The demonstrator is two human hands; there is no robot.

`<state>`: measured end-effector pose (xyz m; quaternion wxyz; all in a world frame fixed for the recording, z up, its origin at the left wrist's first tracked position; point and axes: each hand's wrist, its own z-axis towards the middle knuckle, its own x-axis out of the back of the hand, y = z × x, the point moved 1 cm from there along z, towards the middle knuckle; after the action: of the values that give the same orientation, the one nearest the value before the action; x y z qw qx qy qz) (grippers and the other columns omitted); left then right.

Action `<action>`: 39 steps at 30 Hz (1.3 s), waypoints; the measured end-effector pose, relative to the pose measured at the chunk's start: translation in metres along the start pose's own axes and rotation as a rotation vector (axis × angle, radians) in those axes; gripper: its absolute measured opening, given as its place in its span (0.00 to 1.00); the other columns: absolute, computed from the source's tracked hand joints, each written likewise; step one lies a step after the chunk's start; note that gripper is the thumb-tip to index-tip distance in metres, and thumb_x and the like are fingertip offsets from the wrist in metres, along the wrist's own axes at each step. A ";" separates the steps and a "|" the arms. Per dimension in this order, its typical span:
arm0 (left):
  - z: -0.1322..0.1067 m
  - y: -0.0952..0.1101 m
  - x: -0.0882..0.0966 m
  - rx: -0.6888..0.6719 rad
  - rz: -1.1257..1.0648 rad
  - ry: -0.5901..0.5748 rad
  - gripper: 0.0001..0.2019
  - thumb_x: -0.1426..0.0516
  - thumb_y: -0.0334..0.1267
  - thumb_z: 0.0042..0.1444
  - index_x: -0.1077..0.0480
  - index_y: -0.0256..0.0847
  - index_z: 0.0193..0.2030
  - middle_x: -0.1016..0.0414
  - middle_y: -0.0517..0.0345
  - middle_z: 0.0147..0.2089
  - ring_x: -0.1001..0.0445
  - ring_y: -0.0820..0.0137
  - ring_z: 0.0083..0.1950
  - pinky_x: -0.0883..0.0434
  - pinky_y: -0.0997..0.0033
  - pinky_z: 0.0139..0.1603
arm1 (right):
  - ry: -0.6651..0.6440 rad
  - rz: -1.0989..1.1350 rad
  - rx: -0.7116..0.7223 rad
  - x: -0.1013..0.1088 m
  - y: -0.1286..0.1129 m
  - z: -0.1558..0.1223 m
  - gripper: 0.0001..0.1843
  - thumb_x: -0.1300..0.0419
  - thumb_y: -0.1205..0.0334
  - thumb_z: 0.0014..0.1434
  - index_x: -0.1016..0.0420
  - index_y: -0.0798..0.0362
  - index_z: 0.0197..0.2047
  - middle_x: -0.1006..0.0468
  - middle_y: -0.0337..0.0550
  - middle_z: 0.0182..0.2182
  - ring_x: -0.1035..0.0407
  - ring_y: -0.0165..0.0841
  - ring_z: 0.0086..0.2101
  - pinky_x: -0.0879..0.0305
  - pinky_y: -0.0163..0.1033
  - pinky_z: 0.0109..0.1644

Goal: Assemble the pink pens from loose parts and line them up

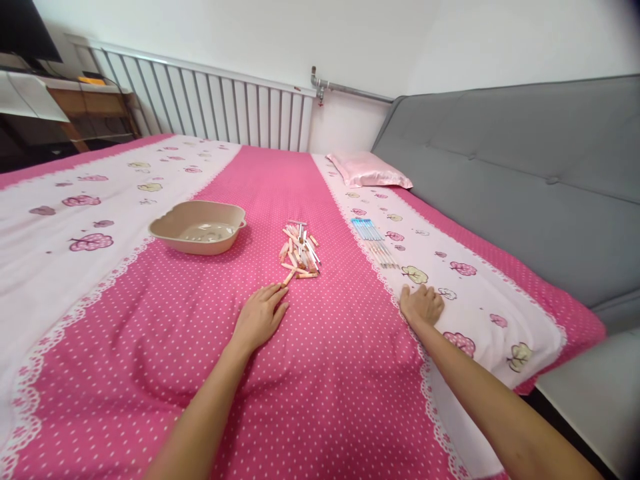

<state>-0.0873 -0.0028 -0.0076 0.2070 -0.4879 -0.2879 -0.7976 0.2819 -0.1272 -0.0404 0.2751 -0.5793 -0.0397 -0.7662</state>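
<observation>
At the far left, a brown wooden desk (85, 101) stands near a white radiator (200, 100) of upright ribs. A beige basin (200, 245), smooth and round-cornered with a small loop at its right edge, sits on the bed sheet (340, 373), soft wrinkled cloth in dotted pink with lace-patterned borders. The left hand (260, 317) lies palm down, thumb apart from the fingers, its fingertips at the lower end of a peach-coloured stick (289, 277). That stick juts from a loose pile (300, 250) on the pink band, between the hands: slim, straight pieces in peach, pink, white and brown, crossing at all angles. To its right, blue pens (367, 229) and paler pens (384, 255) lie in neat rows. Beyond them is a shiny pink pillow (370, 170). The right hand (423, 305) rests on the white band, fingers bent; I cannot tell whether it holds anything. A grey, buttoned, padded headboard (500, 147) closes the right side.
</observation>
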 end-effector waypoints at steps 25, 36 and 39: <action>0.000 0.000 0.000 0.009 0.007 -0.021 0.23 0.57 0.47 0.62 0.34 0.39 0.57 0.32 0.50 0.59 0.36 0.61 0.60 0.40 0.55 0.63 | -0.003 -0.021 0.003 0.000 0.000 0.001 0.32 0.54 0.49 0.59 0.36 0.68 0.55 0.35 0.62 0.54 0.44 0.49 0.53 0.53 0.50 0.58; 0.000 -0.001 -0.001 -0.005 -0.037 0.019 0.21 0.54 0.45 0.62 0.32 0.38 0.55 0.33 0.47 0.59 0.35 0.60 0.59 0.37 0.53 0.60 | -0.009 -0.016 0.005 0.001 0.000 0.001 0.32 0.54 0.49 0.58 0.36 0.68 0.55 0.35 0.62 0.53 0.44 0.49 0.53 0.54 0.50 0.58; 0.001 -0.002 0.004 0.007 -0.134 0.137 0.16 0.50 0.44 0.59 0.27 0.40 0.46 0.32 0.47 0.58 0.33 0.59 0.58 0.33 0.53 0.56 | -0.007 -0.016 0.006 0.001 0.000 0.001 0.32 0.54 0.49 0.58 0.36 0.68 0.55 0.35 0.63 0.53 0.44 0.50 0.52 0.53 0.50 0.58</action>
<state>-0.0899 -0.0008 -0.0043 0.1741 -0.4110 -0.3079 -0.8402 0.2829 -0.1276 -0.0389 0.2703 -0.5808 -0.0475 -0.7664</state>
